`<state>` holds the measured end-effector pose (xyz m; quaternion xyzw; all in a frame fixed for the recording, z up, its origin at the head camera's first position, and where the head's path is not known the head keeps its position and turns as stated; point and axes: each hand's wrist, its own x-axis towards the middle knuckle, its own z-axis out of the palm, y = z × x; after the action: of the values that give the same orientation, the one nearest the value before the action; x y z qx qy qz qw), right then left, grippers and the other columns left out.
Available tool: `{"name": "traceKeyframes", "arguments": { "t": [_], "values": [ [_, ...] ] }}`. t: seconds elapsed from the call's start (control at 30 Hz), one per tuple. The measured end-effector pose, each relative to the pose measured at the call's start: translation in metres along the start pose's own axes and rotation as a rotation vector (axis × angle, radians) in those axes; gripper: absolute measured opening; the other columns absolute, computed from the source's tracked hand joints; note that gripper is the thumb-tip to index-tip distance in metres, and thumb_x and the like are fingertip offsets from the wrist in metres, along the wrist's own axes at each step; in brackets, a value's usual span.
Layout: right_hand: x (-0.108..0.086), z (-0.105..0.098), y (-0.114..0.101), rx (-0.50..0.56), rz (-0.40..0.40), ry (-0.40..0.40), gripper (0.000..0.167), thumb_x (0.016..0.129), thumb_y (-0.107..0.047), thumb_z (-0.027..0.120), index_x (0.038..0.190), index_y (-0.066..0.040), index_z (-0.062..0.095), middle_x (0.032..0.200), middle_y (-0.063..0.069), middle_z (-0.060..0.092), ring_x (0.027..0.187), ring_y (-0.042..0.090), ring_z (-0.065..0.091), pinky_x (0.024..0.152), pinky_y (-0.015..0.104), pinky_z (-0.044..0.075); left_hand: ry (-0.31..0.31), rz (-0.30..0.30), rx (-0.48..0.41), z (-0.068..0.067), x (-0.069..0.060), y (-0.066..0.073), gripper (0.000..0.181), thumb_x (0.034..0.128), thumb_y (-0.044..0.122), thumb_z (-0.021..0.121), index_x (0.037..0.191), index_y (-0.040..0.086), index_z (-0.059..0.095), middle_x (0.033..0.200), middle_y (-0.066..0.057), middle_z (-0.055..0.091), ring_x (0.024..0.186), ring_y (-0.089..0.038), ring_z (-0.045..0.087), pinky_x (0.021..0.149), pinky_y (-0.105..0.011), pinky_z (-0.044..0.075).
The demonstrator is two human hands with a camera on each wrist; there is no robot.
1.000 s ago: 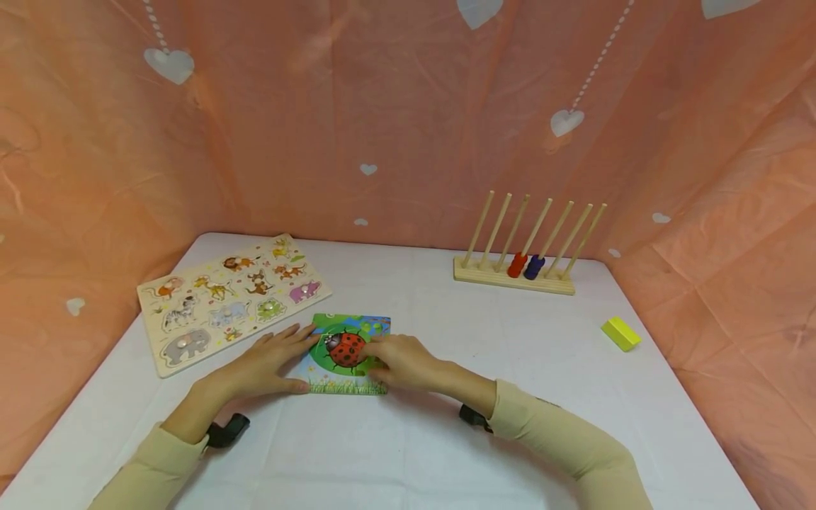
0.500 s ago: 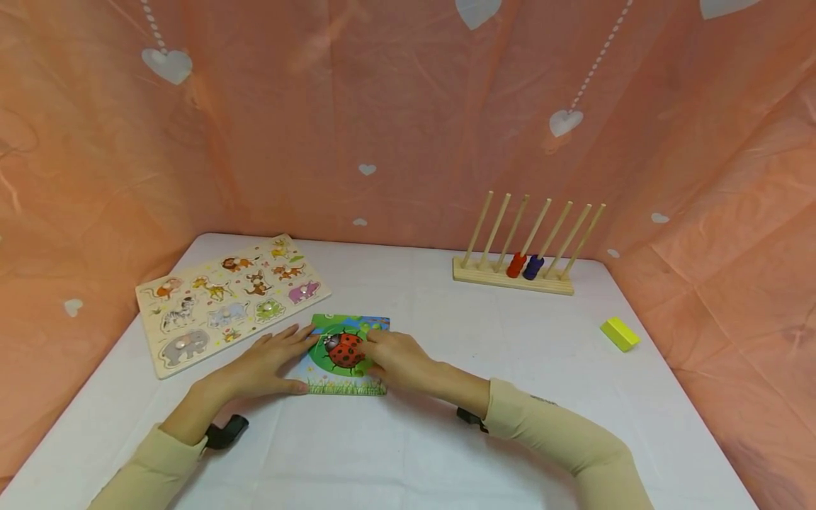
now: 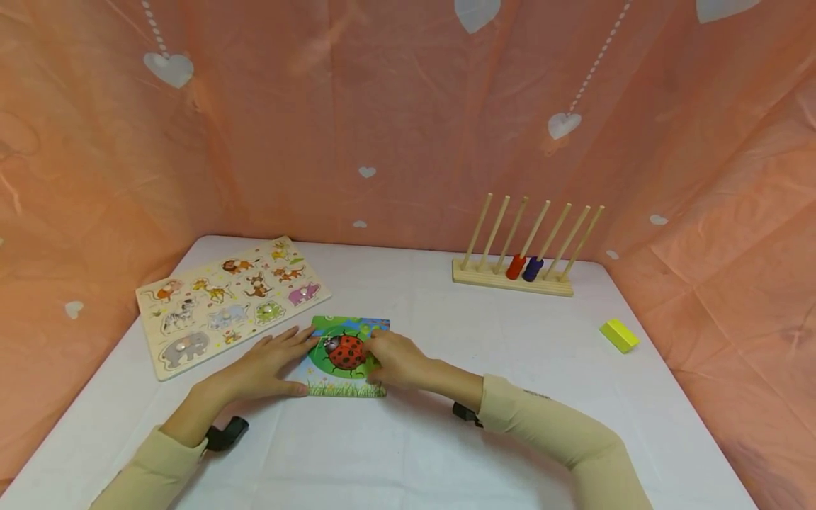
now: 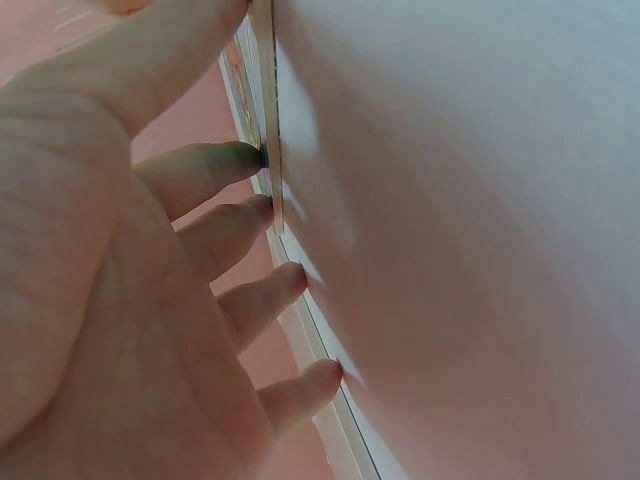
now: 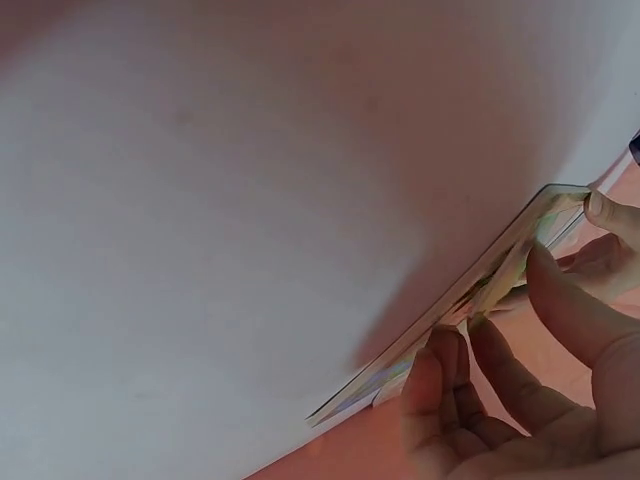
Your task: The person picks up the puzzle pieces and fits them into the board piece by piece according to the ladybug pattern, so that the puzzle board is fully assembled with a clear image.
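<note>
A small square ladybug jigsaw puzzle (image 3: pixel 338 386) lies on the table in the head view, with a red spotted ladybug on a green and blue ground. My left hand (image 3: pixel 270 365) spreads over its left side, fingers long, the thumb at the lower left corner. In the left wrist view, fingertips (image 4: pixel 262 158) touch the board's edge and the table. At the puzzle's right side, my right hand (image 3: pixel 401 363) pinches a puzzle piece (image 5: pixel 505 280) between thumb and forefinger. The right wrist view has that piece tilted slightly above the board. My right hand hides part of the puzzle's right side.
An animal peg puzzle (image 3: pixel 245 327) lies at the left, close behind my left hand. A wooden peg stand (image 3: pixel 472 273) with red beads (image 3: pixel 516 267) and purple beads (image 3: pixel 533 269) stands at the back right. A yellow block (image 3: pixel 619 335) lies near the table's right edge.
My right wrist and forearm have shifted a little to the left, while the fingers stay at the puzzle's right side. The left hand keeps its place on the left side.
</note>
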<state>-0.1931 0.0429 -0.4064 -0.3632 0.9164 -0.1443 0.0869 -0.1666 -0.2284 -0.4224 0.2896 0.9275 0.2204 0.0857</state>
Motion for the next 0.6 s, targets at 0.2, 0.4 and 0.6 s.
{"name": "traceKeyframes", "arguments": {
  "t": [0.2,0.4,0.6],
  "values": [
    [0.0018,0.0022,0.0002,0.012,0.014,-0.014,0.037,0.078,-0.018,0.087,0.106,0.000,0.071,0.092,0.001,0.058,0.081,0.011,0.051,0.071,0.022,0.047,0.001,0.001,0.002,-0.0004,0.0003,0.0006,0.087,0.0836,0.046,0.076,0.149,0.000,0.043,0.159,-0.023,0.029,0.143,-0.053,0.021,0.107,-0.076,0.016],
    [0.0012,0.0049,-0.0004,0.039,0.007,-0.002,0.041,0.077,-0.016,0.087,0.107,-0.006,0.063,0.097,0.000,0.063,0.087,0.011,0.056,0.077,0.022,0.050,-0.001,-0.003,0.002,0.0003,0.0007,-0.0001,0.087,0.0830,0.046,0.077,0.149,0.000,0.043,0.159,-0.023,0.029,0.143,-0.053,0.021,0.106,-0.077,0.016],
    [-0.0015,0.0048,0.0005,0.065,-0.015,0.007,0.043,0.078,-0.015,0.086,0.112,-0.005,0.062,0.095,0.000,0.061,0.082,0.009,0.050,0.070,0.020,0.045,0.002,-0.001,0.003,0.0010,0.0009,-0.0012,0.087,0.0832,0.047,0.076,0.149,0.000,0.043,0.159,-0.023,0.029,0.143,-0.053,0.021,0.106,-0.077,0.016]
  ]
}}
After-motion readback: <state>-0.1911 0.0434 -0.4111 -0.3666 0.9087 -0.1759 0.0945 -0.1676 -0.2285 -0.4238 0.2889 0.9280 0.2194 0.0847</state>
